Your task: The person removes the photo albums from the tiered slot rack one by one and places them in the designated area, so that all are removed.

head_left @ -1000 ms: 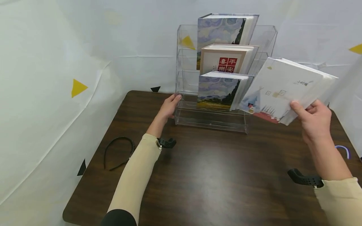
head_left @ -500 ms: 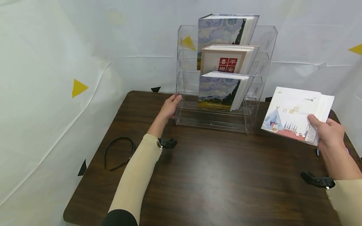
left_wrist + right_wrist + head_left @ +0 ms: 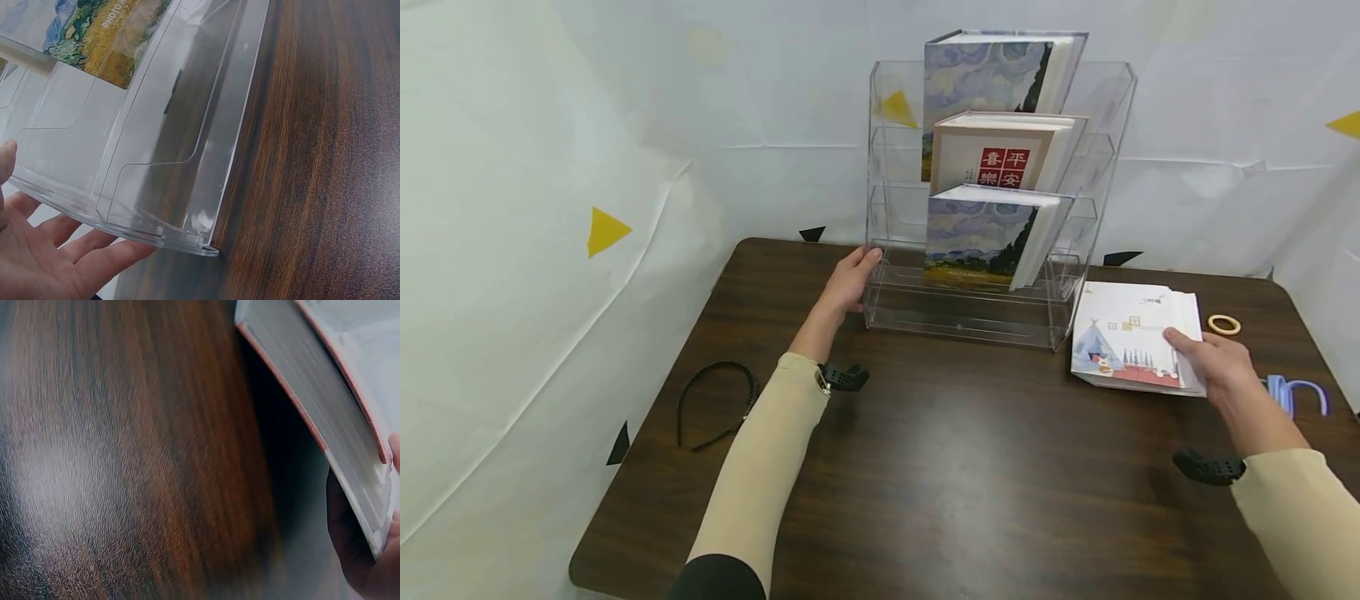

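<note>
My left hand [image 3: 850, 279] grips the left side of a clear tiered acrylic rack [image 3: 955, 332], thumb on one face and fingers on the other, as the left wrist view [image 3: 81, 256] shows at its rim. Three thick albums stand in the rack: a landscape-painting photo album [image 3: 977, 242] in front, a cream album with red characters [image 3: 955, 162] behind it, and another painted album [image 3: 981, 79] at the back. Right of the rack, my right hand [image 3: 1221, 367] holds a white album with a tent picture [image 3: 1120, 333], thumb on its cover, nearly flat and close over the table.
A black headband [image 3: 730, 364] lies at the left of the dark wooden table [image 3: 925, 467]. Beyond my right hand are a pale yellow ring [image 3: 1225, 332] and a blue looped item [image 3: 1281, 396], partly behind the forearm. White sheeting [image 3: 775, 108] stands behind the rack.
The right hand has brought the white album away from the rack's right side, down and tipped nearly flat, then slightly left. The ring and blue item have come into view. The left hand stays put.
</note>
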`<state>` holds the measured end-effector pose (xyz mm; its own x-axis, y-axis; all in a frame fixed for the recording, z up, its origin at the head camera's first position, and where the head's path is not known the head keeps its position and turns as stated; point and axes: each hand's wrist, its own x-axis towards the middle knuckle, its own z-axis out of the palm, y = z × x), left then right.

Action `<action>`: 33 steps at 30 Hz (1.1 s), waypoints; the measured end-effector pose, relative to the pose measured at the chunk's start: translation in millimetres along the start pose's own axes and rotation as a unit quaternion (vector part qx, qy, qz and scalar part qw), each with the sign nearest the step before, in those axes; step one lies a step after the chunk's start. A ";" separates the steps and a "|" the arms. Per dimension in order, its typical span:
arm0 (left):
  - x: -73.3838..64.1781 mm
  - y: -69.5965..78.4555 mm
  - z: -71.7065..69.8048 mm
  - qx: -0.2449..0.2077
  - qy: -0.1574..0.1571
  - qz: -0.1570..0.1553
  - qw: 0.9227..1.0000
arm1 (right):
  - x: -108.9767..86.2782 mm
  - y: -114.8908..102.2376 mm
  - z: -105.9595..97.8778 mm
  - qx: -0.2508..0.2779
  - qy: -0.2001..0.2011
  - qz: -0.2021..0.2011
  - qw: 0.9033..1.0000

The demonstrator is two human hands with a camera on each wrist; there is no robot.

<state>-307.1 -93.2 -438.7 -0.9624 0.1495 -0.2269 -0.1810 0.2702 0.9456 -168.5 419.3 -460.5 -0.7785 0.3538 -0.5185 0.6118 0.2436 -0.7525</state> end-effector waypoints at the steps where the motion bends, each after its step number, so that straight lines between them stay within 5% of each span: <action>1: 0.3 0.5 -0.4 -0.002 0.000 0.000 1.000 | 2.1 1.0 0.0 -0.013 0.001 0.000 1.000; 9: 1.0 0.4 -1.0 -0.006 -0.003 -0.004 1.000 | 2.1 3.0 3.6 -0.118 0.016 0.000 0.993; 15: 0.0 1.5 -1.0 0.002 -0.002 -0.004 1.000 | -6.5 -4.5 7.2 -0.237 0.048 -0.049 0.969; 21: -1.2 5.2 -2.0 0.002 -0.004 -0.006 1.000 | -12.1 -10.2 12.0 -0.296 0.053 -0.105 0.948; 28: -0.1 4.1 -1.2 -0.002 -0.007 -0.006 1.000 | -15.2 -14.4 15.0 -0.303 0.063 -0.138 0.941; 33: -0.5 2.7 -1.1 -0.005 -0.004 -0.006 1.000 | -24.9 -34.0 31.6 -0.239 0.151 -0.230 0.931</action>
<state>-307.3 -93.6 -435.7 -0.9584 0.1542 -0.2401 -0.1944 0.2628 0.9450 -174.4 373.7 -434.8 -0.9431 0.3325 0.0065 0.2715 0.7811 -0.5624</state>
